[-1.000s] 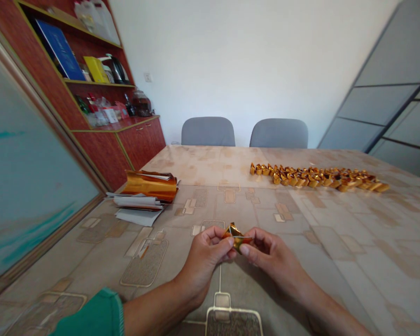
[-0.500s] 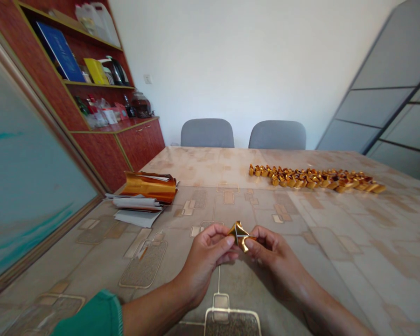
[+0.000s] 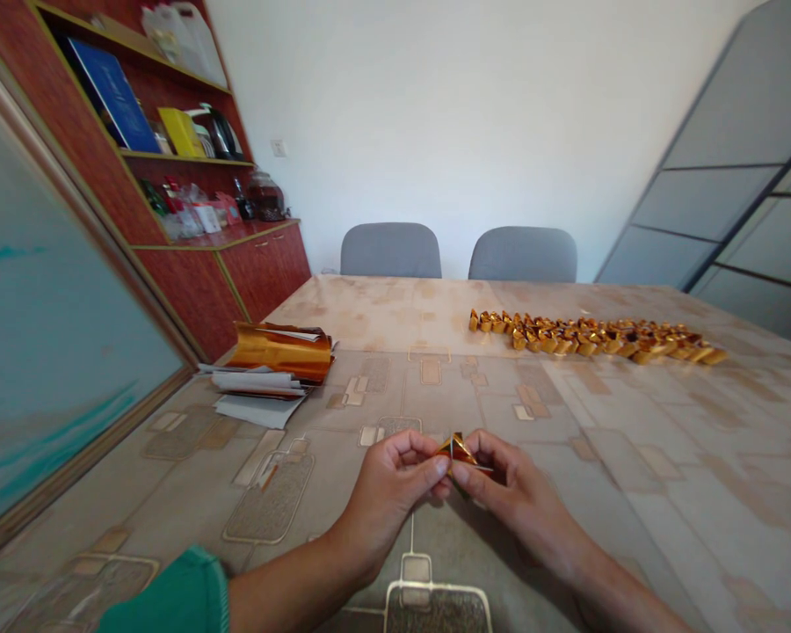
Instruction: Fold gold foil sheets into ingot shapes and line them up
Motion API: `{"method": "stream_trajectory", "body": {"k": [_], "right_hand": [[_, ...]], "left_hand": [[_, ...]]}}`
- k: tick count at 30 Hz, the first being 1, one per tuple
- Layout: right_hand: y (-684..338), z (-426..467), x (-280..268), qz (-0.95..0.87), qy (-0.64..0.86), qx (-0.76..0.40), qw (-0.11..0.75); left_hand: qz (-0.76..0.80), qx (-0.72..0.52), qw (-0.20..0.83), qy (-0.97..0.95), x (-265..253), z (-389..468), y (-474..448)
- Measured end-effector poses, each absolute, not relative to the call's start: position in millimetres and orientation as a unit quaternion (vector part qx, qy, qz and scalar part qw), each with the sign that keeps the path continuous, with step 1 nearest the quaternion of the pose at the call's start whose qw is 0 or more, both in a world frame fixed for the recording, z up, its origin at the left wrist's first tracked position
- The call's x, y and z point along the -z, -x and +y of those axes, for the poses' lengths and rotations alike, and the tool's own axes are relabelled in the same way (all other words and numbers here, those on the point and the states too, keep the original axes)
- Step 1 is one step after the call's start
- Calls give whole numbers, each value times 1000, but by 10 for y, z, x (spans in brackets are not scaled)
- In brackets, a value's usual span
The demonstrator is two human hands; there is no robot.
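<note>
in the head view, a folded gold foil piece (image 3: 460, 447), shiny with pale edges, sits between the left hand (image 3: 395, 479) and right hand (image 3: 511, 479), pinched by both; its peak points upward, its long axis too covered to tell. far beyond the left hand, a flat blue item (image 3: 113, 97) bears unreadably small writing.

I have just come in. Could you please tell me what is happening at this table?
A person's left hand and right hand together hold a small, partly folded gold piece in front of them, over the table. Farther off to the right, many small folded gold shapes lie close together. To the left lies a loose stack of gold and pale sheets.
</note>
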State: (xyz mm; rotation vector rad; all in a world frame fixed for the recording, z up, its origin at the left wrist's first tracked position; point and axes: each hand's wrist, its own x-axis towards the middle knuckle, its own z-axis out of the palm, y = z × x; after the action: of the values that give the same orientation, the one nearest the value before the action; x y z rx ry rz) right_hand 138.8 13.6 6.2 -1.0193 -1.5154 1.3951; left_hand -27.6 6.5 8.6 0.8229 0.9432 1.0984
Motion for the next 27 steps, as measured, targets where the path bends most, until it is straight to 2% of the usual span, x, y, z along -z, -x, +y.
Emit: {"method": "stream_trajectory", "body": {"k": [8, 15, 21, 27], "right_hand": [[-1371, 97, -94, -614, 394, -532, 430], [-1382, 109, -61, -562, 374, -606, 420], [-1427, 148, -61, -595, 429, -537, 417], [-1407, 142, -35, -587, 434, -531, 430]], "left_hand": [[443, -437, 650, -436, -52, 27, 270], [437, -451, 658, -416, -66, 18, 277], [440, -522, 647, -340, -71, 80, 300], [436, -521, 642, -357, -49, 79, 298]]}}
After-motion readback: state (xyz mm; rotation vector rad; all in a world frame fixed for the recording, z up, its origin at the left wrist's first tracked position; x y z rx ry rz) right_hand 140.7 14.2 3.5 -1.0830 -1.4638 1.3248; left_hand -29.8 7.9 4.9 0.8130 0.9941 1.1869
